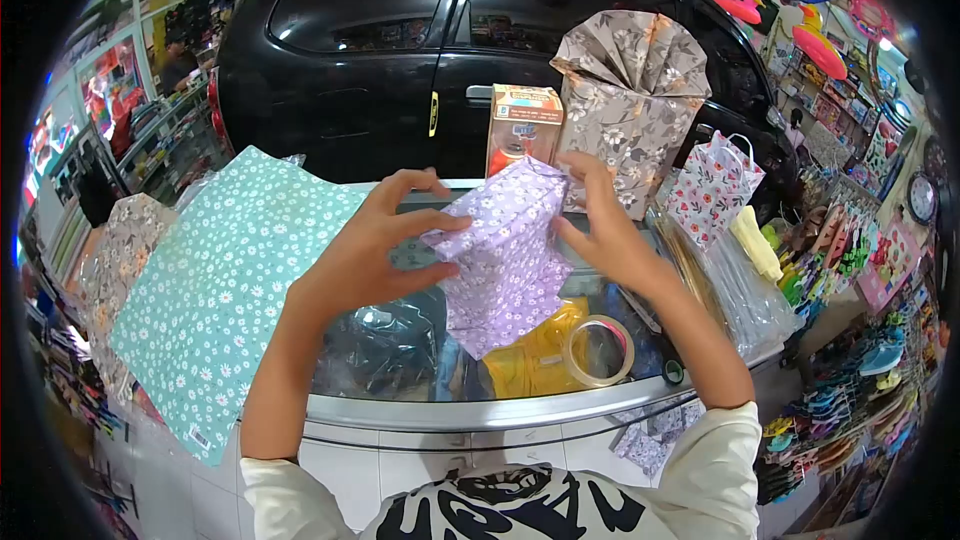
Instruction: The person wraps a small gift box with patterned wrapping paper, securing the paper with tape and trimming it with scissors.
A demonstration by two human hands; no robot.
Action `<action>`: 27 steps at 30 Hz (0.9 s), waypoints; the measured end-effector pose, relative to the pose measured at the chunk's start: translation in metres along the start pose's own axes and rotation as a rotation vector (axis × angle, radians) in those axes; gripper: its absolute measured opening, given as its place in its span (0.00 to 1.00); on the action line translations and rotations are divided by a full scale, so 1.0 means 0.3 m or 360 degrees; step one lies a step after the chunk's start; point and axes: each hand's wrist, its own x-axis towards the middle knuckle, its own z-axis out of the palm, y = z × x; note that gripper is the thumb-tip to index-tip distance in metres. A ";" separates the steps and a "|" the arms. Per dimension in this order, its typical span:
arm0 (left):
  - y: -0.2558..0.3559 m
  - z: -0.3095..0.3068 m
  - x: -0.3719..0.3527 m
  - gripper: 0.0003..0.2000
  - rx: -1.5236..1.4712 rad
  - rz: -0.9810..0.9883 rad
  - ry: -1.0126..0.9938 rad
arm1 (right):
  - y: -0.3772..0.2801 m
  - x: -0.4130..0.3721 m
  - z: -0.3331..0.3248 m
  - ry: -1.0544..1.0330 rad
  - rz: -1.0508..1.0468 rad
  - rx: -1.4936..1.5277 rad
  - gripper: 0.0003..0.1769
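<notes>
A package in purple floral paper stands tilted over the glass counter, between my hands. My left hand has its fingers spread, with the fingertips at the package's left side. On the other side, my right hand touches the upper right edge with thumb and fingers apart. Right behind the package is a small box with a window. A roll of tape lies on the counter in front of it, at the right. Scissors lie near my right forearm, partly hidden.
Green floral paper covers the counter's left side. A tall grey floral package stands behind, beside a small floral bag and plastic sleeves. Beyond the counter is a black car. Goods hang at the right.
</notes>
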 end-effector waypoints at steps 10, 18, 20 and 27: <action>0.003 0.070 -0.040 0.20 0.0484 0.0411 0.0204 | -0.167 -0.059 0.096 -0.0066 -0.0382 0.0082 0.23; 0.006 0.079 -0.040 0.21 0.0777 0.0596 0.0519 | -0.184 -0.035 0.130 0.0278 -0.0576 0.0223 0.21; 0.015 0.065 -0.027 0.21 0.0602 0.0595 0.0517 | -0.192 -0.038 0.137 0.0350 -0.0724 0.0083 0.21; -0.034 0.075 -0.008 0.19 -0.0021 0.0395 0.0205 | -0.221 -0.049 0.157 0.0377 -0.0830 -0.0058 0.19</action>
